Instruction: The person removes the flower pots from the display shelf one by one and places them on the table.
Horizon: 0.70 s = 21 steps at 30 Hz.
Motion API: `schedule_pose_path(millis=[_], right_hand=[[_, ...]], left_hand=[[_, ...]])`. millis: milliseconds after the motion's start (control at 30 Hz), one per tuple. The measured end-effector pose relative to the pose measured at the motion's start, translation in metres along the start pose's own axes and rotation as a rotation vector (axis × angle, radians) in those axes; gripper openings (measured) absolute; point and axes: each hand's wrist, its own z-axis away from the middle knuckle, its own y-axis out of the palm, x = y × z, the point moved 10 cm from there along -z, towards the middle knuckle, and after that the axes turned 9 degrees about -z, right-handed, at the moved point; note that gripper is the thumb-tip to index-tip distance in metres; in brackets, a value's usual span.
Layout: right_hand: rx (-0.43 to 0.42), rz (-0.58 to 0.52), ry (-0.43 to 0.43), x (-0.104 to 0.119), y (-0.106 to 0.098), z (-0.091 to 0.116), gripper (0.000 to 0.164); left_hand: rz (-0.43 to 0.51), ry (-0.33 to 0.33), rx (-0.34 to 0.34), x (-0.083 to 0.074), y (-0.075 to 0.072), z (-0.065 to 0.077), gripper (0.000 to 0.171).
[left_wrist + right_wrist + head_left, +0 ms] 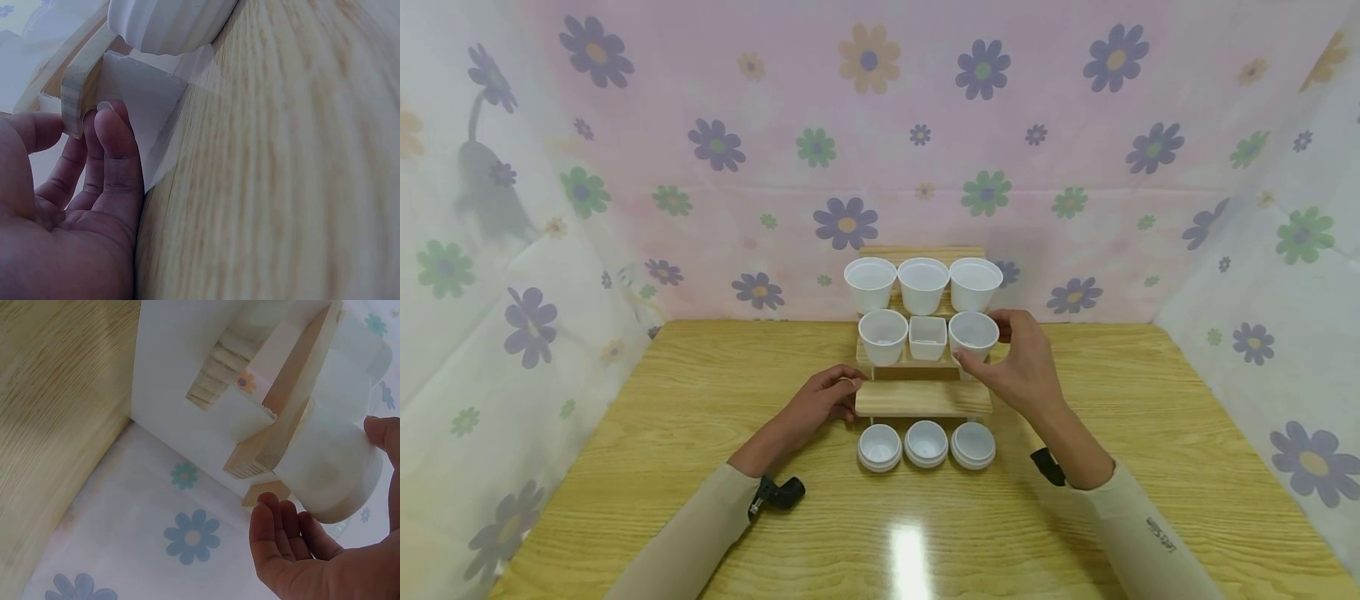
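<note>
A stepped wooden rack (pixel 925 398) with white side panels (pixel 169 381) stands against the back cloth. My left hand (pixel 823 398) holds the left end of its lowest board (pixel 76 94), thumb on one face and fingers on the other. My right hand (pixel 1028 371) grips a round white plastic pot (pixel 973 332) at the right of the middle step, thumb near the front and fingers around the far side. Beside that pot are a small square white pot (pixel 928 337) and another round pot (pixel 883 336). The lowest board bears nothing.
Three taller white pots (pixel 923 285) line the top step. In front of the rack, three small ribbed white pots (pixel 927 444) stand in a row on the wood-grain table (pixel 700 433). Flower-printed cloth (pixel 760 208) hangs at the back and both sides.
</note>
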Motion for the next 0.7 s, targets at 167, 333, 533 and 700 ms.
schedule_pose_path(millis=[167, 333, 533, 700], right_hand=[[-0.013, 0.001, -0.017, 0.002, -0.001, 0.001, 0.066], [-0.018, -0.004, -0.007, 0.004, -0.002, 0.001, 0.066], [-0.02, 0.003, 0.001, 0.008, -0.004, 0.002, 0.066], [-0.027, 0.008, -0.01, 0.014, -0.007, 0.003, 0.066]], left_hand=[[0.011, 0.002, 0.0, 0.0, 0.001, 0.0, 0.035], [0.013, 0.004, 0.005, 0.0, 0.0, 0.0, 0.036], [0.005, 0.004, 0.002, 0.001, 0.0, 0.0, 0.036], [0.005, 0.007, 0.005, 0.001, 0.0, 0.0, 0.036]])
